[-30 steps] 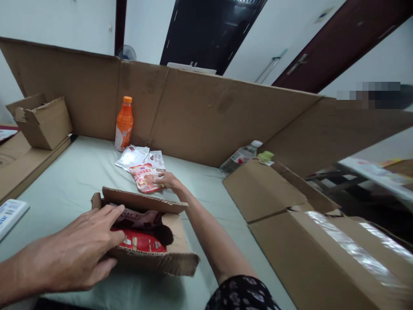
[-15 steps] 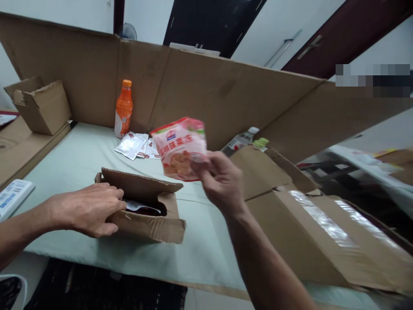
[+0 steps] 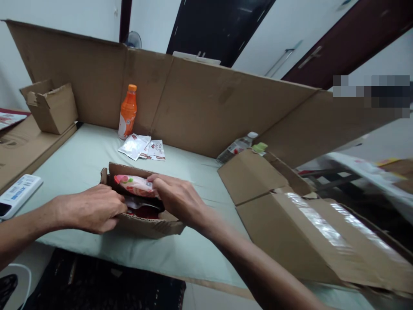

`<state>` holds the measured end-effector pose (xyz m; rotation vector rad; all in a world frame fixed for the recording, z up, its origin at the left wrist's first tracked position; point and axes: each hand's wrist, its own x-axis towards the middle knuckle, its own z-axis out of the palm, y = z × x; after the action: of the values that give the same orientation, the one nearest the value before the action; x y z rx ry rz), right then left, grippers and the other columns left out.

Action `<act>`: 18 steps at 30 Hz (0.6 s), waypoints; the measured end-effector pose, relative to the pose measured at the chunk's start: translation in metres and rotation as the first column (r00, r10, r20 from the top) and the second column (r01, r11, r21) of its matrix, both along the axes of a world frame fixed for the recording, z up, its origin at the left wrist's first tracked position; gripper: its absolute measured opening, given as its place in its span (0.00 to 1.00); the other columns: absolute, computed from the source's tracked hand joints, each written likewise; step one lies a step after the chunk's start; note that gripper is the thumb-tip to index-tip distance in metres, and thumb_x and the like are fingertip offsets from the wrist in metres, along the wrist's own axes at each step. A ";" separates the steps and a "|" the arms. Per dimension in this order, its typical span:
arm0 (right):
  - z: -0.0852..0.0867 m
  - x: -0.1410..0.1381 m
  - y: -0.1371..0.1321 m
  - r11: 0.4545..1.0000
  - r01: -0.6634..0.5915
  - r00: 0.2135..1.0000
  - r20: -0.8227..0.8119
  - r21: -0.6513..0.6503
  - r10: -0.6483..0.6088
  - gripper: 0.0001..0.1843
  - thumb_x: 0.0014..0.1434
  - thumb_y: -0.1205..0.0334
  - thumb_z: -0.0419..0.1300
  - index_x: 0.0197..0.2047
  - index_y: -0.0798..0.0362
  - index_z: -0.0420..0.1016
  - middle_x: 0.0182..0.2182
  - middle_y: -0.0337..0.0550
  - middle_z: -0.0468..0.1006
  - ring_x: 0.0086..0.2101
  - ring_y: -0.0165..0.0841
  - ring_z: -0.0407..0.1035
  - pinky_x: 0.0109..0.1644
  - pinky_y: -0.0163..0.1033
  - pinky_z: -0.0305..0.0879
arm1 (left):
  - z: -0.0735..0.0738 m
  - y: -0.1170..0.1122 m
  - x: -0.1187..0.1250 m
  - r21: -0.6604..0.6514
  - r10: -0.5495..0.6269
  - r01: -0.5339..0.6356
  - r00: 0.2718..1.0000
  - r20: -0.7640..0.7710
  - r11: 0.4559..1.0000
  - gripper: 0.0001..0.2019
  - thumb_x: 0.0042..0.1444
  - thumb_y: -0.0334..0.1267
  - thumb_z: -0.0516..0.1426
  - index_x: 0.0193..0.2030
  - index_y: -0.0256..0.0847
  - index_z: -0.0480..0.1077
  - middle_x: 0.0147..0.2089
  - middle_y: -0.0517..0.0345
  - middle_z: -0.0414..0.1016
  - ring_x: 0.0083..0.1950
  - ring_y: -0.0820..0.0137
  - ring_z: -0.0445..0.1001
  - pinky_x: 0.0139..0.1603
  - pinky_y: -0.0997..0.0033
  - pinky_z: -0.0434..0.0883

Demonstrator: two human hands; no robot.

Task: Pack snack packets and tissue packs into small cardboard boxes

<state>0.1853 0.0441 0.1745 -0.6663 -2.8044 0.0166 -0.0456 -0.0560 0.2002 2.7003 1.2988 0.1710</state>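
Note:
A small open cardboard box (image 3: 145, 228) stands near the front of the table, with silvery and dark red packets (image 3: 145, 211) inside. My left hand (image 3: 92, 209) is closed on the box's near left wall, fingers curled over the edge. With my right hand (image 3: 176, 196) I grip a pink and white snack packet (image 3: 134, 184) by its right end. The packet lies tilted in the mouth of the box, against the raised back flap. My right fingertips are partly hidden behind the hand.
An orange bottle (image 3: 128, 114) and white sachets (image 3: 135, 147) are at the back. A large cardboard box (image 3: 290, 241) fills the right, with a clear bottle (image 3: 237, 147) behind it. A white power bank-like device (image 3: 20, 194) and a smaller box (image 3: 54, 110) are left. A cardboard wall (image 3: 200, 103) borders the table.
My right hand has brought the snack packet down and left, from above the table into the box's opening. My left hand stays at the box, its fingers now curled tighter on the wall.

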 end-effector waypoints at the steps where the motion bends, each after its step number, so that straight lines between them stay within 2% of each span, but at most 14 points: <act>1: 0.002 -0.006 0.002 0.999 -0.011 0.993 0.115 -0.034 0.015 0.12 0.69 0.73 0.53 0.40 0.54 0.76 0.45 0.51 0.84 0.41 0.36 0.77 0.40 0.37 0.69 | 0.002 0.000 0.001 -0.021 -0.016 0.015 0.999 -0.049 1.000 0.08 0.52 0.24 0.59 0.27 0.42 0.72 0.29 0.60 0.79 0.31 0.66 0.76 0.37 0.67 0.71; 4: 0.012 -0.023 0.004 0.995 -0.046 0.933 0.351 -0.090 0.075 0.08 0.69 0.68 0.58 0.39 0.55 0.79 0.45 0.51 0.83 0.42 0.38 0.76 0.42 0.39 0.66 | 0.003 0.000 0.001 -0.008 0.002 -0.002 0.996 -0.086 1.000 0.09 0.53 0.22 0.57 0.32 0.41 0.73 0.36 0.58 0.81 0.36 0.64 0.77 0.41 0.65 0.71; 8: 0.018 -0.034 0.003 0.988 -0.077 0.877 0.463 -0.134 0.131 0.10 0.69 0.70 0.58 0.41 0.53 0.81 0.40 0.49 0.84 0.41 0.38 0.76 0.42 0.40 0.62 | -0.009 -0.005 -0.006 0.051 0.003 -0.001 0.999 -0.050 0.999 0.07 0.56 0.25 0.59 0.35 0.41 0.74 0.38 0.56 0.80 0.39 0.62 0.76 0.43 0.62 0.71; 10: 0.015 -0.036 0.001 0.985 -0.043 0.862 0.492 -0.169 0.122 0.09 0.67 0.71 0.59 0.42 0.54 0.82 0.39 0.49 0.84 0.39 0.39 0.77 0.39 0.40 0.62 | -0.015 -0.010 -0.013 0.103 0.004 -0.002 1.000 -0.017 0.995 0.06 0.58 0.26 0.58 0.36 0.40 0.74 0.38 0.54 0.79 0.41 0.60 0.75 0.44 0.60 0.71; 12: 0.010 -0.036 -0.001 0.980 -0.019 0.866 0.486 -0.199 0.115 0.09 0.66 0.70 0.60 0.46 0.55 0.82 0.43 0.52 0.84 0.40 0.40 0.77 0.38 0.40 0.63 | -0.017 -0.017 -0.019 0.160 0.001 -0.008 0.999 0.042 0.987 0.06 0.61 0.27 0.56 0.37 0.39 0.74 0.40 0.52 0.78 0.43 0.59 0.74 0.46 0.59 0.71; 15: 0.004 -0.033 -0.004 0.980 -0.067 0.896 0.422 -0.188 0.142 0.20 0.65 0.65 0.62 0.60 0.54 0.77 0.55 0.55 0.79 0.48 0.44 0.76 0.44 0.42 0.67 | -0.018 -0.027 -0.026 0.231 -0.004 -0.025 0.992 0.124 0.973 0.10 0.65 0.26 0.52 0.39 0.39 0.74 0.40 0.52 0.78 0.45 0.60 0.74 0.49 0.59 0.72; 18: 0.000 -0.036 -0.002 0.977 -0.082 0.894 0.419 -0.198 0.160 0.27 0.66 0.65 0.60 0.67 0.54 0.70 0.54 0.54 0.80 0.49 0.45 0.76 0.46 0.43 0.68 | -0.020 -0.031 -0.029 0.243 -0.004 -0.037 0.987 0.163 0.969 0.12 0.66 0.27 0.50 0.38 0.40 0.73 0.39 0.53 0.78 0.46 0.61 0.75 0.52 0.58 0.73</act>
<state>0.1492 0.0426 0.1746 -0.5903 -3.3050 0.1607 -0.0747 -0.0872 0.1803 2.8022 1.3305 0.5786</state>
